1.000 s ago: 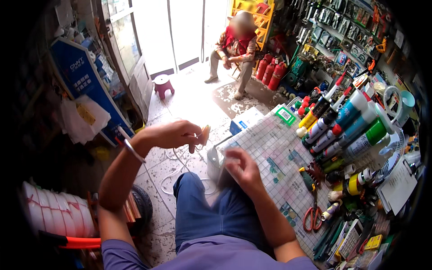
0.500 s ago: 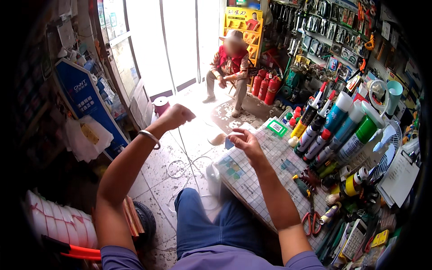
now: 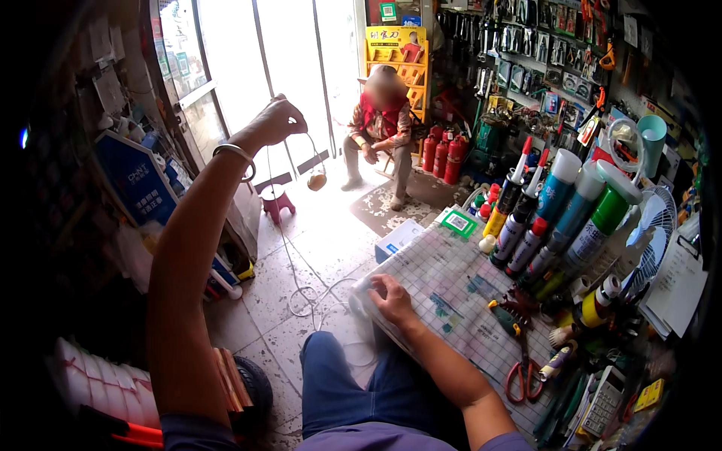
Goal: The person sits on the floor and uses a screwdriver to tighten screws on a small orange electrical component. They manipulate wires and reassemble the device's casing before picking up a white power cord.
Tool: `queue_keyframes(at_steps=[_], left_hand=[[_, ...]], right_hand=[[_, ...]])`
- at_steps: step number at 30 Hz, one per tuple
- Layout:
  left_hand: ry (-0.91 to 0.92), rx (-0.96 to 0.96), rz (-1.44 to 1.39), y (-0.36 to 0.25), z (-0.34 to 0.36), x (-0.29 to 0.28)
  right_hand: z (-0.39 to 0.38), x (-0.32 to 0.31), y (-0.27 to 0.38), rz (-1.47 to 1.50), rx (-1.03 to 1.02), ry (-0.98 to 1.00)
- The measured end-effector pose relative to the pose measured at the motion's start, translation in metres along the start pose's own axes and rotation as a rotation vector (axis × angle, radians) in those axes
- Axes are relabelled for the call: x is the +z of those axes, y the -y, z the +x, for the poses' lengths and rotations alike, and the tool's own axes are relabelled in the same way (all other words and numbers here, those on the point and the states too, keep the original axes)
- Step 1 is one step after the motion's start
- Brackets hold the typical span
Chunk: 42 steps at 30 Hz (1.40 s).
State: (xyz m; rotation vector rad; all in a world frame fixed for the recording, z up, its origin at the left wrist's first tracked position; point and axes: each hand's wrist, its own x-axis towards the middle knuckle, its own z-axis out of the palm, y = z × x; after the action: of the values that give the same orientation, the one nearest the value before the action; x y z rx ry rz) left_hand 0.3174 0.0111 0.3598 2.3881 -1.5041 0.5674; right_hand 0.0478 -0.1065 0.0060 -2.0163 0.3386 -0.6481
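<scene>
My left hand [image 3: 277,122], raised in front of the bright doorway, has its fingers pinched on a thin pale cord [image 3: 287,248]. One strand runs down from it to loose loops on the floor. On a short strand below the fingers hangs a small round tan piece [image 3: 317,181]; its exact kind is too small to tell. My right hand [image 3: 392,299] rests at the near left corner of the table [image 3: 444,259], on its clear plastic cover. Its fingers are loosely bent and apart, with nothing visible in them.
Red-handled scissors [image 3: 523,376], spray cans and sealant tubes [image 3: 553,188] crowd the table's right side. A person [image 3: 382,120] sits by the door, near red fire extinguishers [image 3: 455,154]. A small dark pink stool [image 3: 277,201] stands beyond the cord. White rolls [image 3: 105,379] lie lower left.
My left hand has risen and moved left, and the round piece now hangs below it. My right hand has dropped to the table corner. The view has shifted slightly.
</scene>
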Motion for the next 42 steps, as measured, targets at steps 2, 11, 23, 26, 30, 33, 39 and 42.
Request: queue_keyframes(at_steps=[2,11,23,26,30,33,39,42], left_hand=[[-0.014,0.06,0.016,-0.004,0.008,-0.002],[0.142,-0.036,0.184,-0.013,0.011,0.001],[0.27,-0.276,0.213,-0.051,-0.02,0.003],[0.257,-0.287,-0.408,-0.053,-0.062,0.032],[0.283,-0.238,-0.837,-0.1,-0.151,0.088],[0.195,-0.219,-0.987,-0.122,-0.221,0.125],[-0.119,-0.223,-1.004,-0.082,-0.312,0.175],[-0.06,-0.803,-1.302,0.003,-0.387,0.258]], right_hand=[[-0.002,-0.004,-0.003,-0.017,-0.001,-0.016],[-0.001,-0.002,0.001,-0.044,-0.027,-0.013],[0.0,-0.003,0.0,0.02,-0.008,0.015],[0.002,-0.003,0.016,0.303,0.057,0.174],[-0.011,-0.014,0.075,0.589,0.074,0.366],[-0.022,-0.001,0.12,1.11,0.327,0.3],[0.001,-0.042,0.108,0.959,0.434,0.232],[0.007,-0.088,0.103,0.446,0.299,0.125]])
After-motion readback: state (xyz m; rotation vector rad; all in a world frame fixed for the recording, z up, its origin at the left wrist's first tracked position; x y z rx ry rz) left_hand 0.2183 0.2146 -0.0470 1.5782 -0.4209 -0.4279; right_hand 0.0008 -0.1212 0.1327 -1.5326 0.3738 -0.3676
